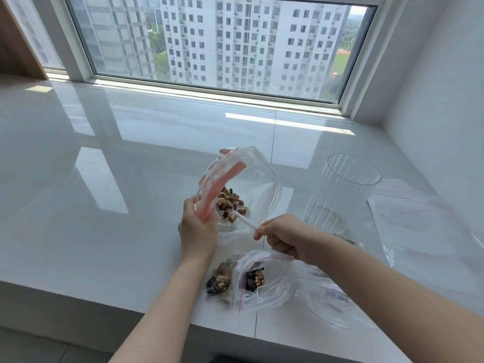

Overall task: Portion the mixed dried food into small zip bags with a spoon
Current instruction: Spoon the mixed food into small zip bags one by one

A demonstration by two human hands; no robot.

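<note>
My left hand [199,231] grips the near rim of a large clear zip bag [258,176] with a pink seal strip, holding its mouth wide open toward me. Mixed nuts and dried fruit [231,203] lie in its bottom. My right hand [284,235] pinches the handle of a white spoon [245,221], whose bowl sits inside the bag among the nuts. A small zip bag [264,281] with a red seal line lies near the front edge with a portion of mix inside. A second heap of mix [221,279] shows at its left.
A tall clear ribbed jar [340,189] stands to the right, nearly empty. Flat empty zip bags [419,221] lie at the right beside it and one crumpled bag [324,302] under my right forearm. The white glossy counter [104,205] ends in a front edge close to me; a window runs along the back.
</note>
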